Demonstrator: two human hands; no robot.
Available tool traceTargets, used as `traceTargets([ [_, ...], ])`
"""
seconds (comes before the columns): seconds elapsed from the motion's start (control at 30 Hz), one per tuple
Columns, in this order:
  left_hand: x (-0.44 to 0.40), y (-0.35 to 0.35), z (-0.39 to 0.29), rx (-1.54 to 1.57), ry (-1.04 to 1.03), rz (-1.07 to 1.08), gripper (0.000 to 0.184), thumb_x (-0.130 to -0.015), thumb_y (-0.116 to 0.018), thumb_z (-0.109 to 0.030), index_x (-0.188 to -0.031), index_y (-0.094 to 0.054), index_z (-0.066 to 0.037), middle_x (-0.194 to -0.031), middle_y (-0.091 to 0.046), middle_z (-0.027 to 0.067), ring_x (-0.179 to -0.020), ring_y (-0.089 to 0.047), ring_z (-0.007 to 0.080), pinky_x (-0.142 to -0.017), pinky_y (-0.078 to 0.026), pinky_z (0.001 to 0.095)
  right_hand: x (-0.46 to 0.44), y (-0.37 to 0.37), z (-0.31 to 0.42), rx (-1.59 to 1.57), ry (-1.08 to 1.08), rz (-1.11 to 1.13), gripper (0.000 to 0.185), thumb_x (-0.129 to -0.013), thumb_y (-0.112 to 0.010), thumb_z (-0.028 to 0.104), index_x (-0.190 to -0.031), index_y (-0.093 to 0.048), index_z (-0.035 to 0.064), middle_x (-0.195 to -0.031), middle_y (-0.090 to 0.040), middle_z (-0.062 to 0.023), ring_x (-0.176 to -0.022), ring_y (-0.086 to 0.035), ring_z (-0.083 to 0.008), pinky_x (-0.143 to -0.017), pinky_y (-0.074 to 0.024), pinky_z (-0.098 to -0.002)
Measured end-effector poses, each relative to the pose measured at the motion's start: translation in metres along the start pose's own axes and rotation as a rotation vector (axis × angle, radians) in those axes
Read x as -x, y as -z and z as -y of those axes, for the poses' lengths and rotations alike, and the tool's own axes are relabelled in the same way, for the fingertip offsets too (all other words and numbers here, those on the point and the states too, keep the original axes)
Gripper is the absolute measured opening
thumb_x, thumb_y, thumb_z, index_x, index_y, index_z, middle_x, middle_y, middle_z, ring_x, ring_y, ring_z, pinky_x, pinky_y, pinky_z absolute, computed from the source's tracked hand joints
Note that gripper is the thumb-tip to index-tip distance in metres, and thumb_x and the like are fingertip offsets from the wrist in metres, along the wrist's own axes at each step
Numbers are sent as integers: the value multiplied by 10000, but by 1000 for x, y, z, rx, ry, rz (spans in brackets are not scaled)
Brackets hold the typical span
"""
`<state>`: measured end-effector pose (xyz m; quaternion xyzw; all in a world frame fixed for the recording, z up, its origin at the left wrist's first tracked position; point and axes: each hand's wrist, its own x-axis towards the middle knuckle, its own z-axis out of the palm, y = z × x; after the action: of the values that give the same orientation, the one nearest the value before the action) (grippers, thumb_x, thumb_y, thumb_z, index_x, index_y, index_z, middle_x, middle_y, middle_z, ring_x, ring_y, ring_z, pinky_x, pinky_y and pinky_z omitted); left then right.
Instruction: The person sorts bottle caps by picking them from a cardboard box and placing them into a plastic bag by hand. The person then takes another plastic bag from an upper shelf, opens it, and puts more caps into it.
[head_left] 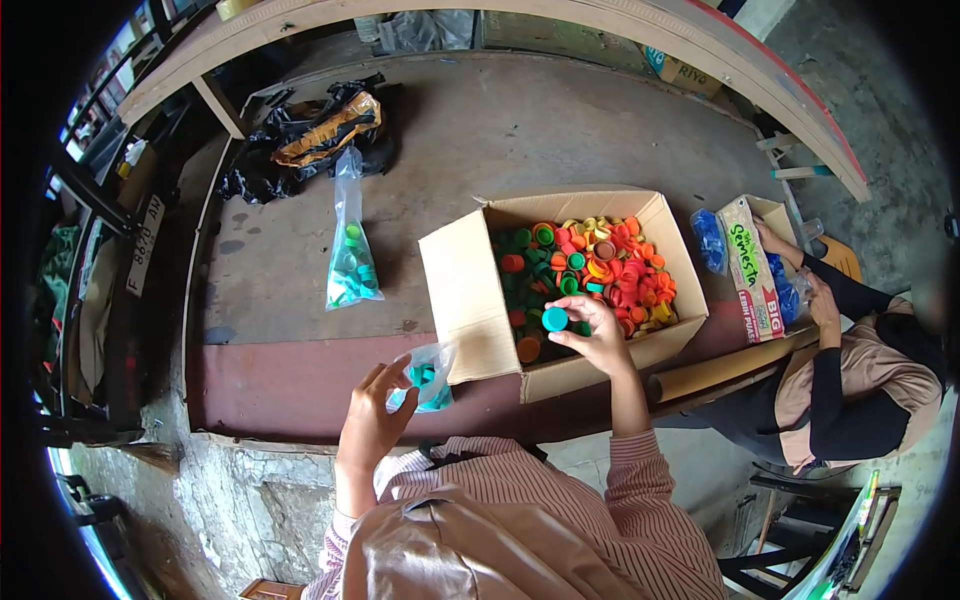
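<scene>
Between the fingers of my right hand is a teal bottle cap, held above the near side of an open cardboard box. Loose bottle caps in red, orange, yellow and green fill the box. My left hand grips the rim of a clear plastic bag, which stands on the table's front part with teal and green caps inside. Farther back lies a second clear bag, upright in shape, with green and teal caps at its bottom.
A crumpled black plastic bag with brown tape lies at the back left of the wooden table. To the right, a co-worker has both hands at a smaller carton with blue items. A cardboard roll lies along the front edge.
</scene>
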<state>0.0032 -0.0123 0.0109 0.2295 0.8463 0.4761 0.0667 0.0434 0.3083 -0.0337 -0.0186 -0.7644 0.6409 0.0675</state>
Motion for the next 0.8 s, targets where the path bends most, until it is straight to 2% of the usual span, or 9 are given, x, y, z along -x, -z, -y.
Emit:
traceTargets([
  [0.2,-2,-1,0,-13,-15,16,396,-736,-623,36,-1127,-566,5,-818,-592,117,-760,-616,219,-701,-506,307,7,-75,50,172,115,-87,306,-690,-769,166,-914,-596,49,-869,-636,-28,-778,-590,-117,-707,-453,-265],
  [0.27,-2,-3,0,-19,-29,24,395,-736,-622,35,-1126,-566,4,-817,-592,118,-758,-616,220,-697,-506,308,4,-105,66,345,119,112,278,-709,-755,213,-873,-605,47,-761,-640,-56,-691,-611,-161,-637,-444,-291],
  [0.33,-2,-3,-1,-2,-33,21,392,-737,-621,34,-1125,-566,3,-815,-593,118,-752,-616,222,-696,-504,313,0,-130,55,450,333,132,285,-716,-744,237,-865,-607,37,-727,-637,-99,-663,-622,-220,-600,-449,-311],
  [0.4,-2,-2,-1,-4,-44,25,393,-737,-620,35,-1125,-565,3,-815,-593,118,-751,-616,223,-696,-504,315,1,-132,54,554,307,173,323,-729,-726,254,-935,-611,32,-809,-645,-131,-719,-633,-255,-618,-468,-340],
  [0.5,-3,1,1,-14,-47,28,395,-736,-619,36,-1126,-565,3,-815,-594,119,-751,-616,226,-698,-504,318,0,-116,58,339,287,98,407,-757,-701,246,-1096,-579,57,-906,-639,-142,-766,-635,-264,-678,-488,-349],
  [0.53,-3,1,1,-22,-41,29,397,-736,-618,36,-1127,-565,2,-816,-594,119,-752,-616,228,-699,-505,319,-3,-100,57,460,318,11,303,-775,-680,215,-1030,-613,67,-868,-641,-120,-726,-626,-256,-635,-481,-335],
  [0.63,-3,1,0,-3,-40,23,398,-735,-618,34,-1128,-568,-3,-818,-594,120,-750,-616,228,-700,-508,317,-13,-35,25,768,38,-245,46,-722,-618,116,-733,-600,75,-753,-605,-106,-691,-601,-300,-609,-481,-381],
  [0.73,-3,1,3,8,-34,37,399,-734,-620,32,-1128,-570,-5,-817,-594,120,-751,-616,227,-702,-510,314,-15,38,-32,1339,-279,111,87,-696,-625,99,-753,-684,126,-784,-614,-112,-734,-607,-290,-680,-481,-394],
  [0.8,-5,1,1,12,-39,34,399,-734,-621,32,-1128,-570,-5,-817,-594,119,-752,-616,224,-701,-510,314,-17,44,-39,1358,-225,153,122,-698,-630,110,-795,-696,142,-835,-613,-111,-800,-596,-283,-728,-469,-392],
])
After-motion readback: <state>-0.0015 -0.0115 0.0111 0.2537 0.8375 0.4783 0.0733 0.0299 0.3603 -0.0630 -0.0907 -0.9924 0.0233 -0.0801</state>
